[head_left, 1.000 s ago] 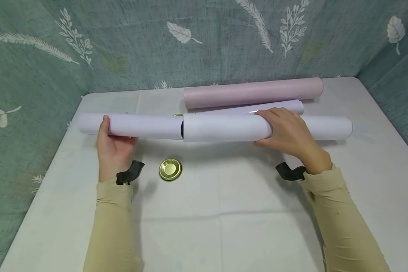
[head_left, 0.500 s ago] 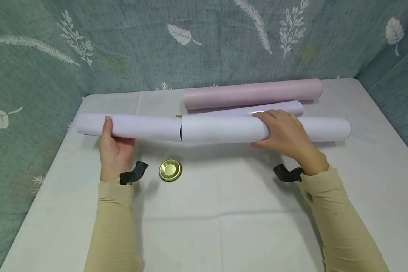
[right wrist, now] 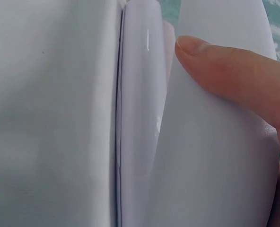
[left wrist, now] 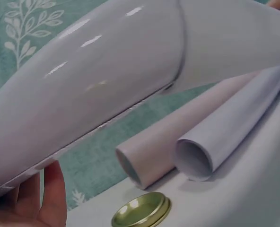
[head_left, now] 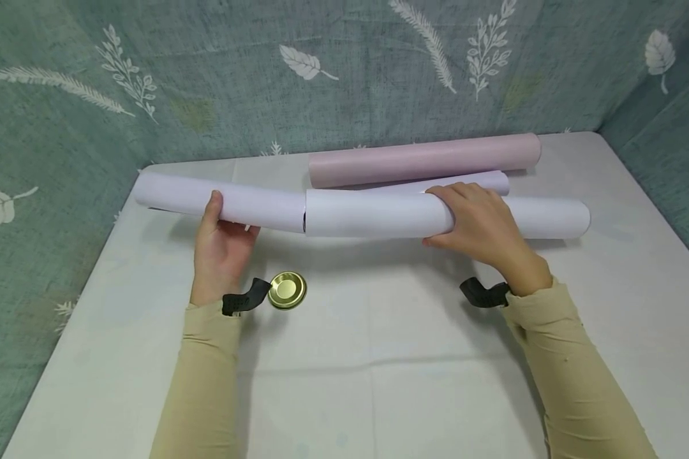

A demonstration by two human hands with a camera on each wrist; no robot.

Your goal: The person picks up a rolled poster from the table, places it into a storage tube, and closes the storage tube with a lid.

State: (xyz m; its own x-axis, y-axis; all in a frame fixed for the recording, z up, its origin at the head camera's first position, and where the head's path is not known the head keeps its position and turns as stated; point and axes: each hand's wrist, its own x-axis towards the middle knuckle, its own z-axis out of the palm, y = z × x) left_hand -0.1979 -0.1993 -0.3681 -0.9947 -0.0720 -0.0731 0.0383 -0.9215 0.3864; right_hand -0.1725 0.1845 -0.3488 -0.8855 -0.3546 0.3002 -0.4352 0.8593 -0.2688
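Note:
My left hand (head_left: 224,255) holds a glossy pale lavender paper roll (head_left: 172,194) from below, its thumb against the near side in the head view. The roll's left end is raised and its right end meets the left end of a thicker white roll (head_left: 373,213). In the left wrist view, the white roll's curved edge lies right at the lavender roll (left wrist: 92,71), with a thin seam along its underside. My right hand (head_left: 485,223) grips the white roll from above, past its middle. The right wrist view shows the thumb (right wrist: 225,71) lying across the white surface.
A pink roll (head_left: 425,159) lies at the back of the white-covered table (head_left: 373,382). Another lavender roll (head_left: 494,182) lies in front of it, partly hidden by the white roll. A small round gold dish (head_left: 287,290) stands beside my left wrist. Leaf-patterned green cloth (head_left: 333,108) hangs behind.
My left hand has shifted right along the lavender roll, whose left end has risen. The gap between the two rolls has narrowed. My right hand stays nearly in place.

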